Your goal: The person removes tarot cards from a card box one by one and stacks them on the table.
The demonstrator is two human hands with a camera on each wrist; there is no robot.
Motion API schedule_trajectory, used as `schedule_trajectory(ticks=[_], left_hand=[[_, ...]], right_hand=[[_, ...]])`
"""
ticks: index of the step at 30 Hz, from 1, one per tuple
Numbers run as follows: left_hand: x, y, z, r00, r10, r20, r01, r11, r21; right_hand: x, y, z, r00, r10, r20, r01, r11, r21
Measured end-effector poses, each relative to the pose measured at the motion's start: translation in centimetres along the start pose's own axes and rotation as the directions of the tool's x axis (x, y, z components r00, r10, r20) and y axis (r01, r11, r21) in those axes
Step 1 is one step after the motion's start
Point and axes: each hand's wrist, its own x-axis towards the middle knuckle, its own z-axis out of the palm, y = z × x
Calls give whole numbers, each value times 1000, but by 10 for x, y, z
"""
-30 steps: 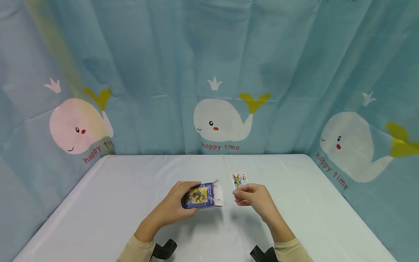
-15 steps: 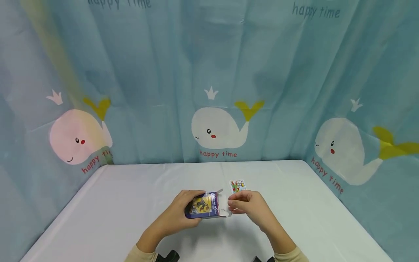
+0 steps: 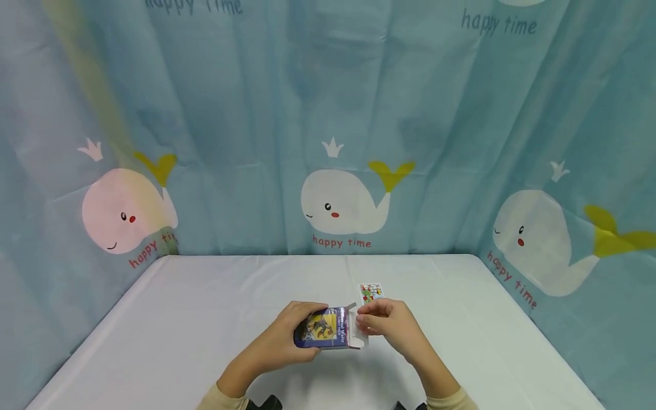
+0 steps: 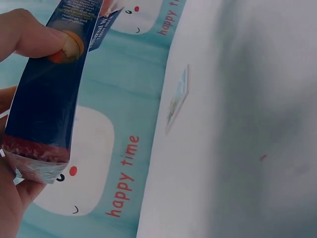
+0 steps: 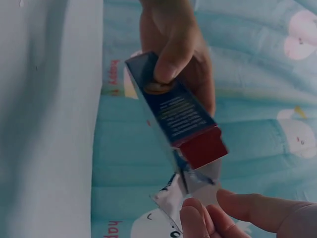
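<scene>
My left hand (image 3: 289, 336) grips a small blue card box (image 3: 328, 328) with a yellow picture on its front, thumb along one narrow side. The box is held above the table, and its end with loose flaps points right. At that end, the thumb and fingers of my right hand (image 3: 389, 323) pinch the white flap (image 5: 205, 183). In the right wrist view a dark red tab (image 5: 203, 148) shows at the same end. Clear wrap (image 4: 37, 166) covers the opposite end. A colourful picture card (image 3: 371, 291) lies on the table behind my right hand, which partly hides it.
A white cloth (image 3: 230, 296) covers the table. Beyond its back and side edges hangs a blue curtain (image 3: 246, 142) printed with whales. A small reddish mark (image 4: 263, 157) shows on the cloth in the left wrist view.
My right hand has come left from beside the picture card to the box's flap. The left hand has shifted the box slightly right. The head view has tilted up a little.
</scene>
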Motion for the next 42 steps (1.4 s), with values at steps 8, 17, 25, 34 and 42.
schedule_trajectory(ticks=[8,17,25,34,42], left_hand=[[3,3,-2,1000,22,-4,-22,999,-35],[-1,4,-8,1000,6,-20,-6,1000,-22],[-2,4,-10,999,31,-26,-31,999,-19],[2,4,-13,999,36,-34,-35,999,14],[5,2,-7,999,43,-15,-43,999,0]], right_hand=[[2,2,1,999,-7,38,7,1000,6],[4,6,11,1000,11,8,-11,1000,-2],[3,9,16,999,41,-7,-42,998,-44],[11,10,17,999,30,-34,-32,998,-62],[10,14,18,997,56,-55,-60,996,-64]])
